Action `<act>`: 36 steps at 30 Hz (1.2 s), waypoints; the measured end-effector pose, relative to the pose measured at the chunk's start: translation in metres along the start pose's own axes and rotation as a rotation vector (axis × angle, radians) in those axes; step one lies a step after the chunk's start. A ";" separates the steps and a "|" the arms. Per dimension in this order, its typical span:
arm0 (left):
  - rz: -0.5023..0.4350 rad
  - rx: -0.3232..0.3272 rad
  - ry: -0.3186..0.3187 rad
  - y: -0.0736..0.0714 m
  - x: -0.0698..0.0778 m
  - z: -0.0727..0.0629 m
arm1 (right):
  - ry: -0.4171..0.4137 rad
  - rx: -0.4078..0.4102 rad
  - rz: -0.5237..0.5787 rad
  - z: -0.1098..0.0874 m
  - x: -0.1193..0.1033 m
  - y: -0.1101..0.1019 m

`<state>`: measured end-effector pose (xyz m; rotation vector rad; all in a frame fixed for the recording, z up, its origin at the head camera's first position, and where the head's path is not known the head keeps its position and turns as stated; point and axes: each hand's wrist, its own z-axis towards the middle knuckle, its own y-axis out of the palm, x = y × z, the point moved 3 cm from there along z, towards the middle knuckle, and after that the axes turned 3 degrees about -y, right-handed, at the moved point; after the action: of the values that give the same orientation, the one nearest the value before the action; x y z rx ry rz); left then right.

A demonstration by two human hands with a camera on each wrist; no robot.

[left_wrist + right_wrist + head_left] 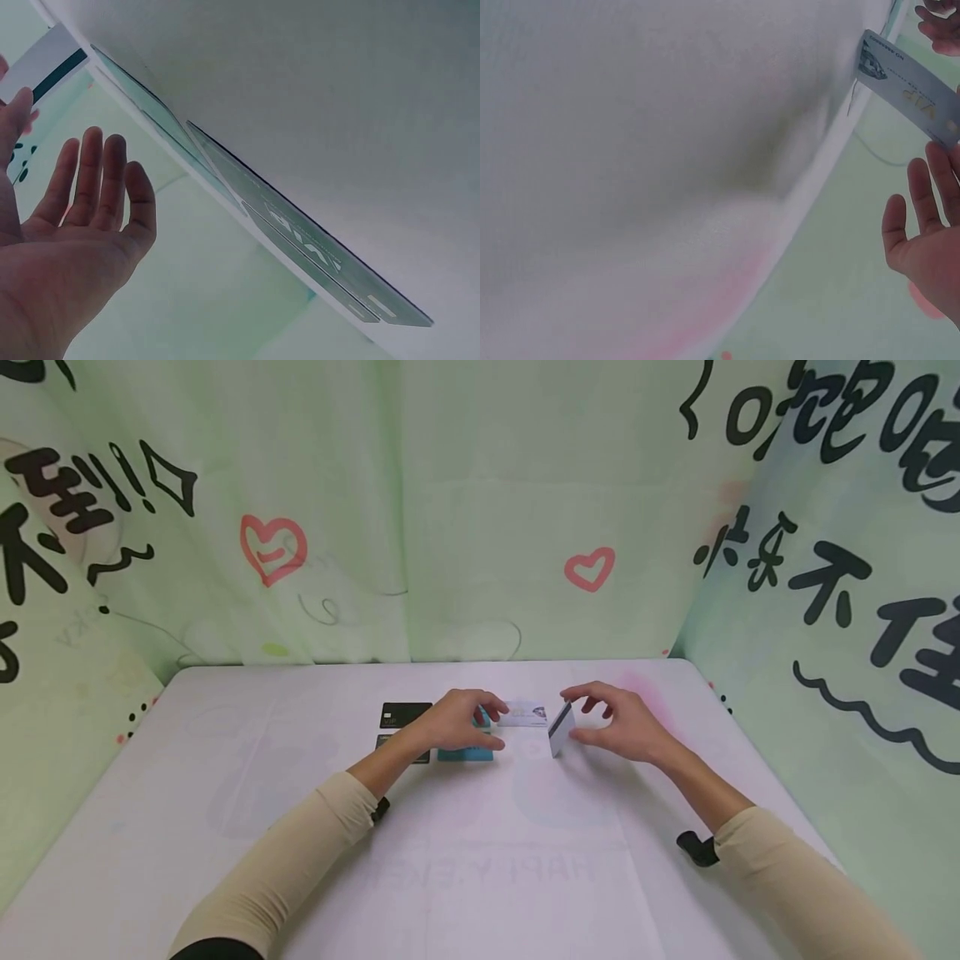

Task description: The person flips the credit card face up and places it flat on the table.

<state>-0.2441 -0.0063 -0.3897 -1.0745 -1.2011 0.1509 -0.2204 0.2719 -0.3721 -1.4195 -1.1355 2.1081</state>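
Note:
My right hand (624,724) pinches a silver card (561,729) between thumb and fingertips, on edge above the table. A dark stripe crosses its left-facing side; its other side, with VIP lettering (919,101), shows in the right wrist view. My left hand (459,722) hovers over the blue cards, fingers loosely bent and holding nothing. One blue card (465,755) lies at the front; another (483,718) is partly hidden behind the hand. To their left lie a black VIP card (405,714) and a second dark card (382,741), partly covered by the left wrist. A pale card (525,715) lies flat between the hands.
The table (480,860) has a whitish cloth with faint printing. Green curtains (480,527) with black characters and red hearts stand behind and at both sides. Dark straps (697,849) show beneath the forearms.

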 end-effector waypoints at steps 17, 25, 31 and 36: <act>0.003 -0.009 -0.004 0.000 -0.002 -0.001 | 0.037 -0.039 -0.010 0.002 -0.002 0.016; -0.005 -0.008 -0.003 0.000 -0.002 -0.002 | 0.060 -0.064 -0.030 0.004 0.000 0.023; -0.005 -0.008 -0.003 -0.001 -0.002 -0.003 | 0.060 -0.073 -0.040 0.005 0.002 0.026; -0.006 -0.011 0.000 -0.002 -0.003 -0.003 | 0.035 -0.078 -0.051 0.005 0.004 0.029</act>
<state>-0.2437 -0.0106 -0.3900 -1.0804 -1.2066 0.1397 -0.2228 0.2542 -0.3959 -1.4406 -1.2395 2.0165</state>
